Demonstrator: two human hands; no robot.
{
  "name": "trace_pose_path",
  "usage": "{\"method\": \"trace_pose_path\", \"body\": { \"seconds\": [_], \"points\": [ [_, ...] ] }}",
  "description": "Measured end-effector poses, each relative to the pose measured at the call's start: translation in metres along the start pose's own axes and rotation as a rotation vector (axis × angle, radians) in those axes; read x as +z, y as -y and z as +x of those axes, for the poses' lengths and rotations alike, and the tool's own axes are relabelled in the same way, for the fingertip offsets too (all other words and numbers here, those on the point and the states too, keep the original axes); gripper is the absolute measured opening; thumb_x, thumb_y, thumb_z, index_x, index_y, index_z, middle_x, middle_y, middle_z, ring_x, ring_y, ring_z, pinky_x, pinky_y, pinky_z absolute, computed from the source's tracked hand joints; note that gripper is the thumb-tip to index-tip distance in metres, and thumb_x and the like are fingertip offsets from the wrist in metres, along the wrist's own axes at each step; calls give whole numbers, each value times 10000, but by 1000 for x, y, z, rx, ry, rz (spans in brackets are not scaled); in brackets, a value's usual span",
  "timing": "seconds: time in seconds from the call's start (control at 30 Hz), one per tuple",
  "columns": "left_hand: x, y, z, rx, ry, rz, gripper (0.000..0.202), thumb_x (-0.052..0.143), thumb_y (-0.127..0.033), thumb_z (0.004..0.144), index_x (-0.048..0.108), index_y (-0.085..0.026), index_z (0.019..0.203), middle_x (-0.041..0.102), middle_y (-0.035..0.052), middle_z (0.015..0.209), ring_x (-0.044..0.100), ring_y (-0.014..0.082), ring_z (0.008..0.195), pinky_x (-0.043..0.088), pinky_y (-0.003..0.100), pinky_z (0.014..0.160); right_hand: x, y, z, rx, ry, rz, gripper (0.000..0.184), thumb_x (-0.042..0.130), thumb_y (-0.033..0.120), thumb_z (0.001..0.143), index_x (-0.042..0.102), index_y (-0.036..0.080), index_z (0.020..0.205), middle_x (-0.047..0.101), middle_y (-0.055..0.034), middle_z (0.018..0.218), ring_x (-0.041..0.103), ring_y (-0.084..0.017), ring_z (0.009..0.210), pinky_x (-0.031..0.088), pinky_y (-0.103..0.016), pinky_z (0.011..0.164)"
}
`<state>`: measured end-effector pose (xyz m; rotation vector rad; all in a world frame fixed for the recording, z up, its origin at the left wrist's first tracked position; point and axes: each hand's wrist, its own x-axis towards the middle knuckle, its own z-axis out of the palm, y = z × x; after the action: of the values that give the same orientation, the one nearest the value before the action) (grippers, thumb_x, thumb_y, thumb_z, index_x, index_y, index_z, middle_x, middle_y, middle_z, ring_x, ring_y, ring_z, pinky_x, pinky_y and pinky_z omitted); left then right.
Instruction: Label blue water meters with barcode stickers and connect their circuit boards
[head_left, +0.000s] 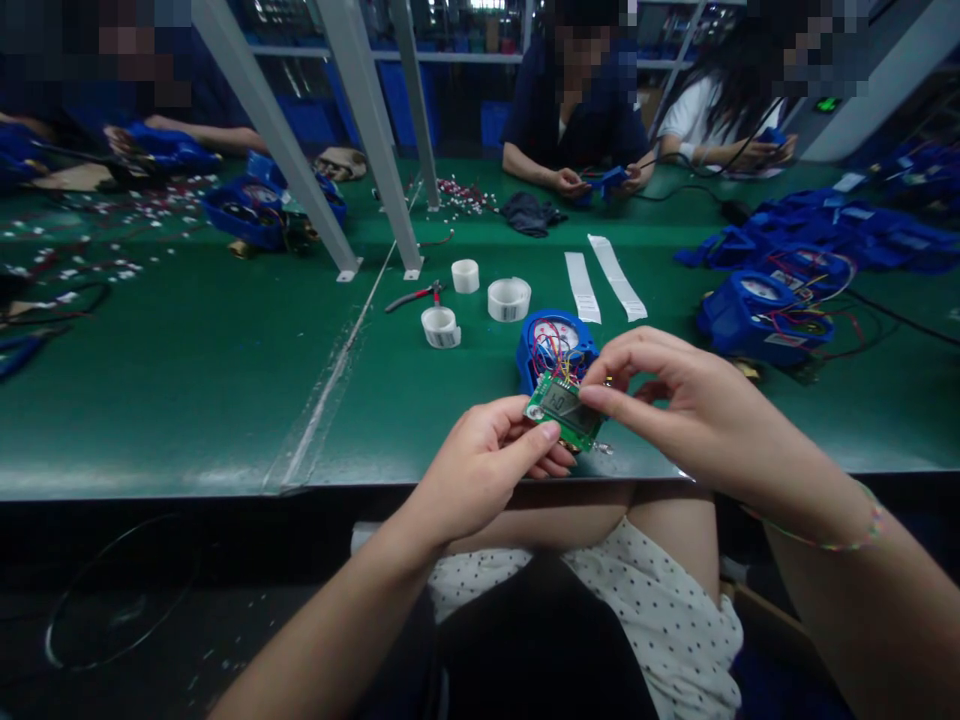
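Observation:
A green circuit board (pixel 576 436) with a small grey display is held tilted over the table's front edge. My left hand (pixel 499 455) grips its left side, thumb on the front and fingers beneath. My right hand (pixel 660 395) is closed at the board's upper right corner, thumb and forefinger pinched by the display; whether a thin film is between them I cannot make out. Right behind the board stands a blue water meter (pixel 526 350) with a round dial. Red, yellow and dark wires run from it to the board.
Label rolls (pixel 508 300) and red-handled cutters (pixel 409 299) lie left of the meter. Label strips (pixel 583 288) lie behind it. Another blue meter (pixel 765 315) stands at right, near piled blue parts (pixel 832 228). Grey posts (pixel 375 130) rise from the table. Co-workers (pixel 574 120) sit opposite.

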<state>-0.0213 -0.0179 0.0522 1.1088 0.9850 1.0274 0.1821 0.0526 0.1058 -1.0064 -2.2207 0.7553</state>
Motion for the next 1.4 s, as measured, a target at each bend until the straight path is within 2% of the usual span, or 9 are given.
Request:
{"method": "trace_pose_path", "body": {
  "seconds": [0.33,0.5,0.67,0.77,0.87,0.93,1.03,1.23,1.4],
  "points": [
    [-1,3,3,21,-55,42,223,627,-340,988,682,-135,920,771,53,834,727,121,733,549,187,663,34,-27,13,172,-426,537,283,791,441,883,730,176,962,675,-5,889,582,-99,775,470,-202,650],
    [0,9,1,27,-101,27,226,620,-329,992,679,-139,886,782,49,837,715,104,708,545,176,647,1,-43,16,97,-743,384,220,788,363,890,730,169,976,705,-39,905,638,-110,755,531,-212,630],
    [0,11,-1,40,-133,18,238,645,-360,987,681,-149,883,785,38,835,721,106,716,556,172,652,-32,-76,-38,-163,-1174,-318,210,731,253,940,715,101,1084,738,-153,1040,736,-201,917,578,-275,704],
    [-2,15,0,35,-140,22,242,654,-374,986,690,-157,886,788,34,847,728,109,729,563,171,659,-24,-102,-100,-236,-948,-860,192,753,136,898,722,149,1087,777,-107,1092,749,-236,1035,584,-326,893],
    [-1,18,2,27,-134,21,233,656,-366,986,697,-157,890,788,35,852,726,105,724,562,165,655,0,-121,-155,-236,-324,-883,260,695,116,937,690,158,1194,738,-99,1255,735,-225,1107,588,-336,972],
    [2,19,3,29,-129,17,229,658,-355,985,696,-153,883,787,37,845,723,103,712,559,163,647,15,-125,-177,-168,-127,-803,321,659,164,973,642,131,1292,629,-144,1430,625,-285,1311,527,-457,1109],
    [7,19,3,43,-128,6,222,657,-350,986,690,-151,893,785,37,846,720,103,704,557,165,635,29,-119,-183,-121,-190,-714,466,683,211,967,564,120,1408,600,-155,1460,569,-312,1370,445,-556,1178],
    [16,19,-6,36,-142,6,202,642,-346,995,686,-150,976,790,52,921,729,110,776,560,164,651,45,-58,-138,-140,-589,-358,275,759,92,876,706,125,1144,734,-102,1058,706,-192,955,580,-350,904],
    [21,21,-14,38,-173,-21,215,643,-353,992,690,-144,1013,789,80,1020,740,120,812,551,163,648,70,-8,-111,-307,-550,-369,347,801,35,824,742,139,1150,741,-47,945,674,-127,784,546,-267,751]
  ]
}}
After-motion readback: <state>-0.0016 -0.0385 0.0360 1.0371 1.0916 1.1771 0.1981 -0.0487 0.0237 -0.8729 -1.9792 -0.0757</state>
